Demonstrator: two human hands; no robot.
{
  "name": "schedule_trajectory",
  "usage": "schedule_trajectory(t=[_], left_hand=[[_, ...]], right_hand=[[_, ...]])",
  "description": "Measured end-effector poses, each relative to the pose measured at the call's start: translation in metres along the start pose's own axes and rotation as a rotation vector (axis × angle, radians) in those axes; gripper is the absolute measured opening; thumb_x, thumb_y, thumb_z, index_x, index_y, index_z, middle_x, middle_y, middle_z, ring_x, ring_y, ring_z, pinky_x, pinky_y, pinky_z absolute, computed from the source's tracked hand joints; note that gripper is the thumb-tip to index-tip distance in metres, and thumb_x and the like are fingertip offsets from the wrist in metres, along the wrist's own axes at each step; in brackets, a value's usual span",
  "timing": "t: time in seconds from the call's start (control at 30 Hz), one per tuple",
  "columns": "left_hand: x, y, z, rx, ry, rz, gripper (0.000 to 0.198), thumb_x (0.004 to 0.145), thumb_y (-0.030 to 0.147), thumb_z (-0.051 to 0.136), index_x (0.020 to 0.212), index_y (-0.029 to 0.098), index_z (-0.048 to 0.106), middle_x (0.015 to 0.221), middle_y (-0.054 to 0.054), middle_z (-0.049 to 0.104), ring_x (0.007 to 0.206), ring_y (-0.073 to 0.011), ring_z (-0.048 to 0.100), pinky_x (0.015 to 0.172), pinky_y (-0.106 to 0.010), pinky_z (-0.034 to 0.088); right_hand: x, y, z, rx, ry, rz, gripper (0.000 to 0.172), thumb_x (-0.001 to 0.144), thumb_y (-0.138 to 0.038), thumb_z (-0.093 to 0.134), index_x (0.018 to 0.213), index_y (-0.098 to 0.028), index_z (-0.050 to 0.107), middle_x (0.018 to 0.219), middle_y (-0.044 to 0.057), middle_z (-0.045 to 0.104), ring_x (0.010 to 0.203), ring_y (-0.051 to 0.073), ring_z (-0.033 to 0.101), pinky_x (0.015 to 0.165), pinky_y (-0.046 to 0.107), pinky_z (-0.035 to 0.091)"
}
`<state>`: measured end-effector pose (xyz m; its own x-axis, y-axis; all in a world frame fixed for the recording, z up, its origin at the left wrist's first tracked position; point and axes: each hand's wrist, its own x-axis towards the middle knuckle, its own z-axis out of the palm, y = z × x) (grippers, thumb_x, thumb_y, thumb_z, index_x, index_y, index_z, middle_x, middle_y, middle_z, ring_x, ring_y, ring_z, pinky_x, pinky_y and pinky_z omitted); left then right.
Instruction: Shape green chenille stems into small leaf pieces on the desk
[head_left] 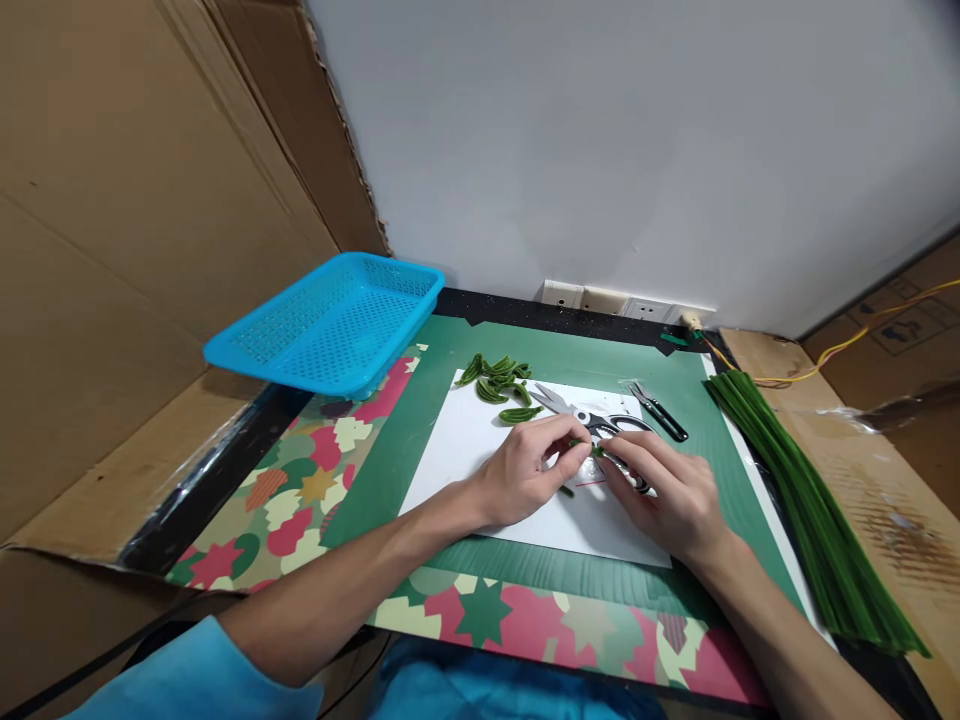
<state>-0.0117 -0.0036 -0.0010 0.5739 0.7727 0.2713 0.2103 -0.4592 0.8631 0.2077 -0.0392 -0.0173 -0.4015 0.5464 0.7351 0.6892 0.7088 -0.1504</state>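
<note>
My left hand (529,470) and my right hand (675,490) meet over a white sheet of paper (450,460). Between their pinched fingertips is a short piece of green pipe cleaner (597,451), mostly covered by the fingers. Just behind the hands lie scissors (555,400) with black and white handles, blades pointing left and partly hidden. A small pile of bent green pipe cleaner pieces (496,380) rests at the paper's back left edge. One leaf-like looped piece (520,414) sits apart in front of it. A short green scrap (566,491) lies below my left fingertips.
A blue perforated basket (322,385) stands back left. Black-handled snippers (660,412) lie right of the scissors. A long bundle of green pipe cleaners (814,510) runs along the right edge. Wall sockets (600,300), a yellow cable (832,350) and cardboard (135,180) border the table.
</note>
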Motion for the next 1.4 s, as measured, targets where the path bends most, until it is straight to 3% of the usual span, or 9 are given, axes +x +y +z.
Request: schedule_trajectory(t=[0.33, 0.6, 0.77, 0.93, 1.03, 1.13, 1.2, 1.3, 1.4], left_hand=[[0.003, 0.007, 0.0, -0.256, -0.04, -0.196, 0.028, 0.103, 0.043, 0.058, 0.097, 0.016, 0.066, 0.089, -0.003, 0.063, 0.082, -0.0151, 0.057, 0.075, -0.026, 0.045], [0.005, 0.003, -0.005, -0.042, -0.018, -0.123, 0.021, 0.104, 0.036, 0.057, 0.099, 0.017, 0.066, 0.085, -0.001, 0.063, 0.077, -0.014, 0.056, 0.07, -0.025, 0.042], [0.007, 0.0, -0.007, 0.111, -0.006, -0.029, 0.016, 0.105, 0.028, 0.054, 0.097, 0.018, 0.064, 0.085, -0.001, 0.064, 0.074, -0.0138, 0.055, 0.069, -0.025, 0.043], [0.005, -0.002, -0.008, 0.288, 0.055, 0.179, 0.008, 0.101, 0.015, 0.056, 0.099, 0.019, 0.063, 0.085, -0.001, 0.064, 0.075, -0.0135, 0.058, 0.07, -0.024, 0.045], [0.005, -0.003, -0.01, 0.319, 0.063, 0.27, 0.013, 0.1, 0.01, 0.055, 0.102, 0.02, 0.062, 0.085, -0.001, 0.064, 0.075, -0.0134, 0.06, 0.068, -0.024, 0.047], [0.004, -0.005, -0.012, 0.356, 0.041, 0.403, 0.022, 0.098, 0.005, 0.052, 0.108, 0.021, 0.063, 0.085, -0.003, 0.068, 0.075, -0.0159, 0.064, 0.067, -0.026, 0.05], [0.003, -0.006, -0.014, 0.425, 0.015, 0.518, 0.03, 0.096, 0.003, 0.049, 0.113, 0.022, 0.064, 0.084, -0.005, 0.071, 0.073, -0.0182, 0.065, 0.067, -0.029, 0.051], [0.002, -0.006, -0.014, 0.442, 0.003, 0.588, 0.034, 0.095, 0.004, 0.049, 0.119, 0.021, 0.065, 0.085, -0.008, 0.072, 0.071, -0.0192, 0.065, 0.065, -0.03, 0.051], [0.002, -0.002, -0.01, 0.315, 0.078, 0.407, 0.019, 0.098, 0.01, 0.054, 0.105, 0.021, 0.067, 0.082, -0.005, 0.071, 0.071, -0.0171, 0.064, 0.065, -0.027, 0.051]], right_hand=[[0.003, 0.0, -0.001, -0.039, -0.003, -0.069, 0.014, 0.097, -0.012, 0.067, 0.111, -0.016, 0.066, 0.093, 0.007, 0.077, 0.075, 0.015, 0.073, 0.066, 0.025, 0.051], [0.012, -0.003, 0.002, -0.081, -0.021, -0.066, 0.014, 0.098, -0.01, 0.061, 0.11, -0.015, 0.064, 0.093, 0.007, 0.077, 0.072, 0.014, 0.07, 0.064, 0.025, 0.05], [0.015, -0.003, 0.008, -0.003, -0.044, 0.023, 0.013, 0.104, -0.015, 0.051, 0.103, -0.017, 0.065, 0.086, 0.006, 0.073, 0.072, 0.014, 0.067, 0.064, 0.025, 0.049], [0.018, -0.007, 0.011, 0.403, -0.047, 0.314, 0.014, 0.103, -0.02, 0.053, 0.098, -0.017, 0.066, 0.08, 0.003, 0.065, 0.069, 0.014, 0.058, 0.062, 0.025, 0.046], [0.024, -0.007, 0.011, 0.805, -0.101, 0.632, 0.018, 0.099, -0.031, 0.063, 0.088, -0.017, 0.068, 0.072, 0.0, 0.062, 0.06, 0.011, 0.053, 0.055, 0.023, 0.042], [0.028, 0.0, 0.01, 1.387, -0.261, 0.997, 0.034, 0.085, -0.046, 0.08, 0.081, -0.015, 0.067, 0.058, -0.005, 0.055, 0.042, 0.007, 0.041, 0.037, 0.02, 0.032], [0.029, 0.005, 0.009, 1.656, -0.408, 1.139, 0.038, 0.074, -0.044, 0.09, 0.078, -0.013, 0.068, 0.058, -0.005, 0.058, 0.038, 0.005, 0.036, 0.031, 0.018, 0.029], [0.029, 0.008, 0.007, 1.769, -0.498, 1.166, 0.038, 0.07, -0.039, 0.093, 0.079, -0.011, 0.07, 0.063, -0.003, 0.062, 0.039, 0.004, 0.039, 0.03, 0.017, 0.035], [0.027, 0.003, 0.01, 1.576, -0.338, 1.03, 0.038, 0.081, -0.048, 0.086, 0.082, -0.013, 0.068, 0.062, -0.003, 0.061, 0.039, 0.007, 0.048, 0.035, 0.021, 0.043]])
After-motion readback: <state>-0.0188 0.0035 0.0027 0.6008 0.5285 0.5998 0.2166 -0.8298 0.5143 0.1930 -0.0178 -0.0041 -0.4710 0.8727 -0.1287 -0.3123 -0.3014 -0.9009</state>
